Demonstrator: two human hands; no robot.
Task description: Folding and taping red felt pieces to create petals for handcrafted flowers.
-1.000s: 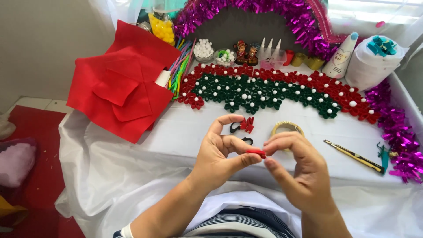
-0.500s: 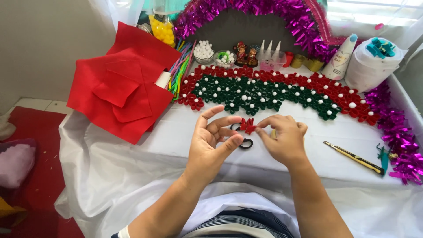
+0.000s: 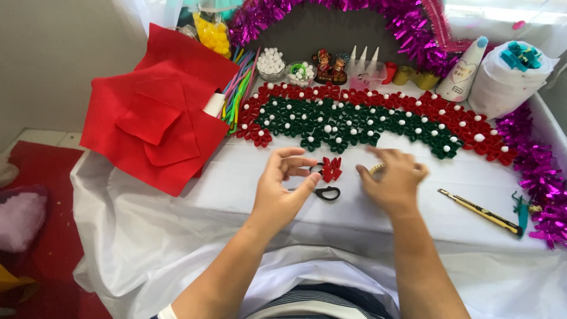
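A small red paper flower (image 3: 331, 168) lies on the white-covered worktop (image 3: 248, 189) near its front edge, between the two hands. The left hand (image 3: 283, 189) rests just left of it, fingers loosely spread and empty, the fingertips close to the flower and the thumb near the black handles of one pair of scissors (image 3: 325, 192) lying just in front of the flower. The right hand (image 3: 393, 180) is to the right of the flower, apart from it, fingers curled downward over one roll of tape (image 3: 376, 169); it is blurred, and whether it grips the roll cannot be told. Toward the right edge lies one utility knife (image 3: 481, 211). Across the middle of the worktop runs one arched band of red and green paper flowers (image 3: 366, 121) dotted with white balls. At the left back corner sits a heap of red felt sheets (image 3: 156, 112). Three white cone tips (image 3: 363, 58) stand along the back edge.
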